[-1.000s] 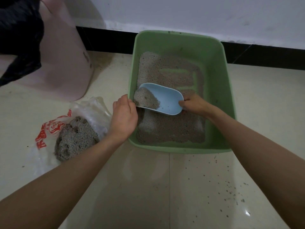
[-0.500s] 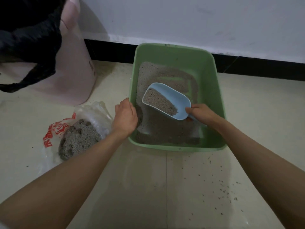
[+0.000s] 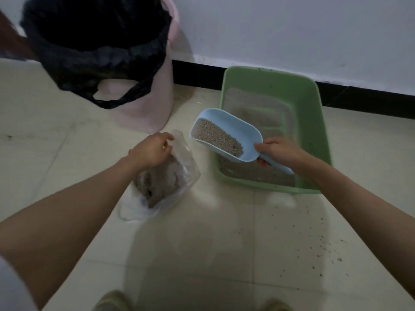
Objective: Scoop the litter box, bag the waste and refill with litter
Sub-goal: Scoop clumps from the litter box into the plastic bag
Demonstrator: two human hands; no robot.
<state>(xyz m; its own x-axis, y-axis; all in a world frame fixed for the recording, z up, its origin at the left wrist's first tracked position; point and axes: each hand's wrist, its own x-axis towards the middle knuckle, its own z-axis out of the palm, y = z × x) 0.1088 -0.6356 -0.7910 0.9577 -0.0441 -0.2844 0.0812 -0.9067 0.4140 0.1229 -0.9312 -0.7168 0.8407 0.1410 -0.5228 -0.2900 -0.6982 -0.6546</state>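
I've got the right hand wrapped round the handle of the pale blue scoop, fingers curled under it, a firm grip on that handle. The scoop sits tilted, its open mouth pointing up and left, with a bed of grey litter lying along its lower side. It hangs over the left rim of the green litter box, mouth end out past the rim and above the floor, between the box and the bag.

The left hand is down on the clear plastic bag, fingers curled at the bag's upper edge; I read that grip as pinching the plastic, though the fingertips themselves are partly hidden. The bag lies on the tiled floor just left of the box, and a clumped grey heap of waste shows through it, partly under my forearm.

Inside the box, a thin layer of grey litter covers the bottom, with bare green streaks showing near the back.

Up left stands a pink bin lined with a black bag, the liner's handles drooping over the front. Loose dark grains are scattered on the floor at lower right, in front of the box. The box stands near the black skirting below the white wall.
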